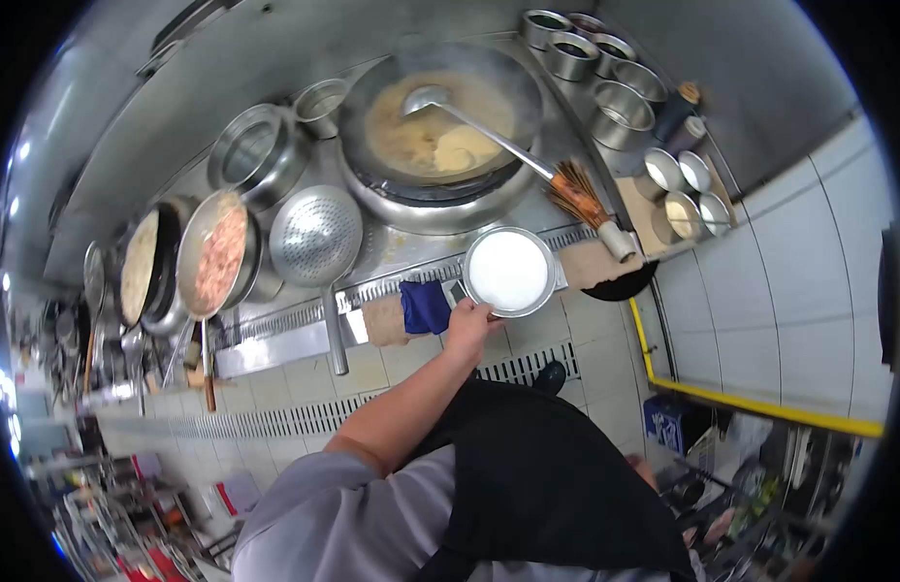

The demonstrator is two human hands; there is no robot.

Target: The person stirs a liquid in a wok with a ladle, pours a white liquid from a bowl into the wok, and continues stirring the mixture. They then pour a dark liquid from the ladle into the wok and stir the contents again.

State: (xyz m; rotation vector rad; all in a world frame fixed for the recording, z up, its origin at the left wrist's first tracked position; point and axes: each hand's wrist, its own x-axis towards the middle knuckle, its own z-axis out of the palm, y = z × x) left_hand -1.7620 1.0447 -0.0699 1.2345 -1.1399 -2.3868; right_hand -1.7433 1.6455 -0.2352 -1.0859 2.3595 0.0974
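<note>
My left hand [472, 328] is closed on the rim of a round metal bowl [525, 313] filled with white liquid [509, 269]. The bowl is held over the front edge of the steel stove counter. Behind it, a large wok [372, 82] contains steaming, cloudy brownish liquid and a pale yellow mass. A ladle [498, 139] rests with its head in the wok and its handle towards a bamboo brush [578, 194]. Only a small patch of skin shows beside the right of my apron [557, 466]; my right hand cannot be seen.
A perforated strainer [317, 233] lies left of the wok, near a pan of pinkish minced food [222, 257] and stacked metal pots [256, 155]. A blue cloth [426, 307] hangs at the counter edge. Seasoning tins [663, 173] stand right. A yellow pipe [760, 403] runs along the tiled wall.
</note>
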